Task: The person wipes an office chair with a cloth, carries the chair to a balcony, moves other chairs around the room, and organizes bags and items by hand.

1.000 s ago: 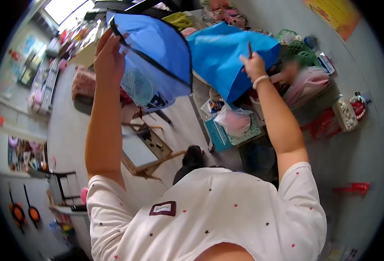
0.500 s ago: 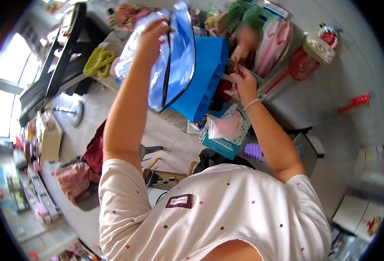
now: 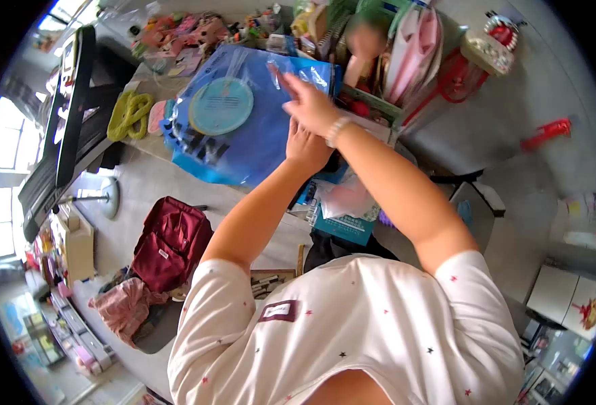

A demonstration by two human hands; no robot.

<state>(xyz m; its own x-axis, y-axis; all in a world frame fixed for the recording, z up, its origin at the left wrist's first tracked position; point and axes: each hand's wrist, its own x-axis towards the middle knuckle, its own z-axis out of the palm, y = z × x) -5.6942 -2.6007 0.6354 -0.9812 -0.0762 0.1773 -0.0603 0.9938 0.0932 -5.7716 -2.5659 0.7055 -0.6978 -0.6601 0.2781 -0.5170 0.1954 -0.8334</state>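
A blue bag with a clear film front and a round pale-blue label [image 3: 221,106] lies flat on the table, on top of a brighter blue bag [image 3: 206,174]. My left hand [image 3: 306,146] rests at the right edge of the clear-fronted bag, its visible fingers stretched out and their tips partly hidden by my right hand. Just above it, my right hand [image 3: 311,106] is closed on a thin reddish-brown pen-like stick [image 3: 283,81], held over the bag's right side.
A yellow-green knotted item [image 3: 130,116] lies at the table's left end [image 3: 157,82]. Baskets and pink folded things [image 3: 412,57] stand at the back right. A teal book [image 3: 344,228] and a clear bag [image 3: 345,198] are near my body. A maroon backpack [image 3: 169,244] sits lower left.
The clear-fronted bag has come down from my raised left hand to lie flat over the brighter blue one. Both hands have moved together at its right edge, the right moving left with the stick.
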